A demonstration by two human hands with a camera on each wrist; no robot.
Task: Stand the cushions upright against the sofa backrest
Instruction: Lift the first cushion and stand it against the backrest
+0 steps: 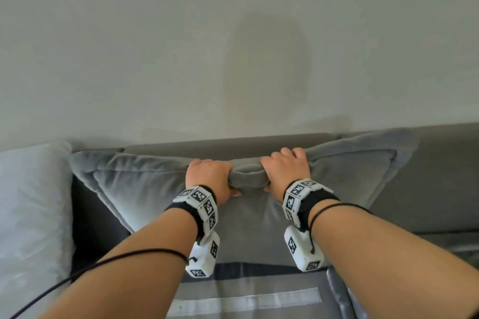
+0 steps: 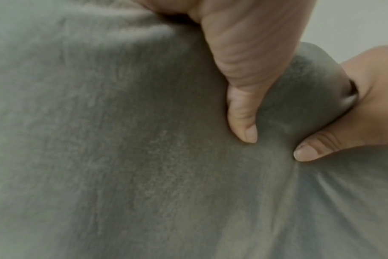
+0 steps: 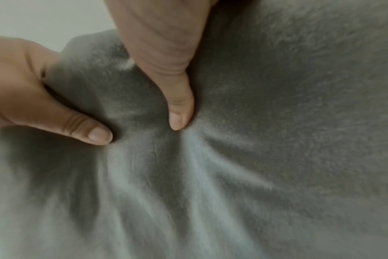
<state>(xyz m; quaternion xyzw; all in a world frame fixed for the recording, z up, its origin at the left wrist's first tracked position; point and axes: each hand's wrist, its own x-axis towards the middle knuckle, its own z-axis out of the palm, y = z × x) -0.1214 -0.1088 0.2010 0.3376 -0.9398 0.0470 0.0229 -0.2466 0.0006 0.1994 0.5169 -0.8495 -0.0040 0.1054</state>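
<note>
Both hands, left hand (image 1: 211, 176) and right hand (image 1: 286, 168), grip the cushion (image 1: 160, 189) at its top edge; press it evenly back against the backrest (image 1: 440, 179), keeping it vertical.

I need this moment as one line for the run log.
left hand: grips grey cushion top edge | right hand: grips same edge | cushion: upright against backrest

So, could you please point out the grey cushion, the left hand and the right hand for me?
grey cushion (image 1: 145, 189): head view, on its front face, left of the hands.
left hand (image 1: 210, 176): head view, on the back of the hand.
right hand (image 1: 287, 171): head view, on the back of the hand.
</note>
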